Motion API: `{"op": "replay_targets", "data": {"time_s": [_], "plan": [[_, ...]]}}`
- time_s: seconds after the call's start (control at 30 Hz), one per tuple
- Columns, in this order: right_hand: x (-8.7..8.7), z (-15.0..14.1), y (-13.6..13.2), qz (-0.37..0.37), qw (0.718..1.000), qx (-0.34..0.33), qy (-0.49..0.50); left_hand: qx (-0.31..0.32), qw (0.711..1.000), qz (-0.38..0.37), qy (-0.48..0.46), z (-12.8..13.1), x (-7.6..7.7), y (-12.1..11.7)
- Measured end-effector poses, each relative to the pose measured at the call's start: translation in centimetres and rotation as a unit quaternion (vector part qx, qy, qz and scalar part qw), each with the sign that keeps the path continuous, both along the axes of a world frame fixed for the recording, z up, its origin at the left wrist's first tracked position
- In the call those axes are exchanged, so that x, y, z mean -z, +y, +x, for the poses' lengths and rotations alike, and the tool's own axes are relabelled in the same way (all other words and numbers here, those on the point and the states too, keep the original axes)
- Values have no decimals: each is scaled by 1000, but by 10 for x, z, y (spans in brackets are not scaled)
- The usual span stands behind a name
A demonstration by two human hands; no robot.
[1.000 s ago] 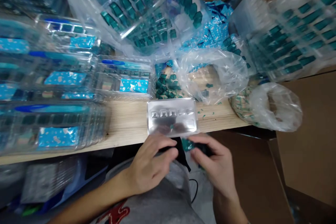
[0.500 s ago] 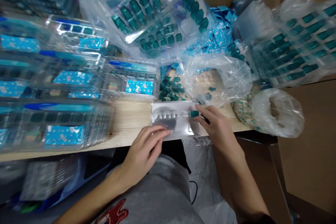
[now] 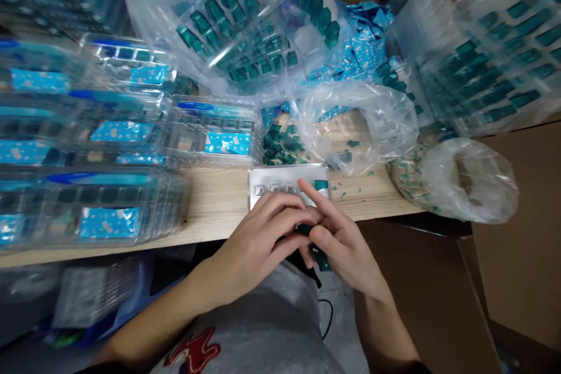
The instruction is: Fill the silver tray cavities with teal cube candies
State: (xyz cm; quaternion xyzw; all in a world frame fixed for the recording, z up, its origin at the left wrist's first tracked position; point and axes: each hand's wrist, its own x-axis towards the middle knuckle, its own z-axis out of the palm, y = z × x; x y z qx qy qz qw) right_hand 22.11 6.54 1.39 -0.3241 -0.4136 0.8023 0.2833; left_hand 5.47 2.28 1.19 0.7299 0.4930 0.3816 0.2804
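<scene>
While green pieces (image 3: 323, 260) are gripped by the right hand (image 3: 348, 251) near the tray (image 3: 280, 175) (whether the left hand (image 3: 256, 242) grips any cannot be told), they are judged light, stiff, slick, best pinched side-on.

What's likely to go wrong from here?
A dark green piece at the right hand shows past the front edge of the table; it might slip and drop. The left hand hides part of the silver tray, so a nudge could go unseen. Green scraps nearby might stray in.
</scene>
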Motion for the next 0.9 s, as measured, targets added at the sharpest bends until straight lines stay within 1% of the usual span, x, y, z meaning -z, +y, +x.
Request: {"op": "replay_targets", "data": {"time_s": [0.07,0.13,0.23,0.3,0.37,0.47,0.53,0.57,0.6,0.63,0.67,0.73,0.77,0.83,0.9], "plan": [[-2,4,0,6,1000,-16,-5,-7,999,29,-18,-1,1,0],[-5,6,-1,29,999,-6,-35,-32,997,49,-41,-1,3,0],[-7,6,-7,100,988,65,-93,-80,993,46,-72,0,5,-1],[-8,6,-12,138,976,108,-127,-84,992,53,-78,0,4,-2],[-7,6,-16,145,971,124,-143,-64,993,81,-53,-1,4,-3],[-4,8,-20,144,967,126,-165,-49,986,157,33,-2,9,-4],[0,10,-19,170,958,122,-195,-54,973,207,81,-2,15,-5],[3,12,-16,198,949,118,-215,-60,969,218,96,-1,18,-5],[6,14,-12,239,935,113,-237,-69,968,218,103,-1,21,-7],[9,17,-5,292,914,106,-262,-82,969,207,102,-1,24,-8],[12,20,2,354,883,98,-291,-96,972,190,97,-2,27,-9],[17,24,20,479,798,64,-359,-121,978,148,82,-6,31,-14],[20,25,28,522,759,40,-387,-128,980,131,76,-9,32,-16],[23,24,42,571,696,-17,-435,-132,982,109,75,-15,35,-21],[24,20,49,595,644,-72,-476,-129,984,97,81,-21,36,-26]]}}
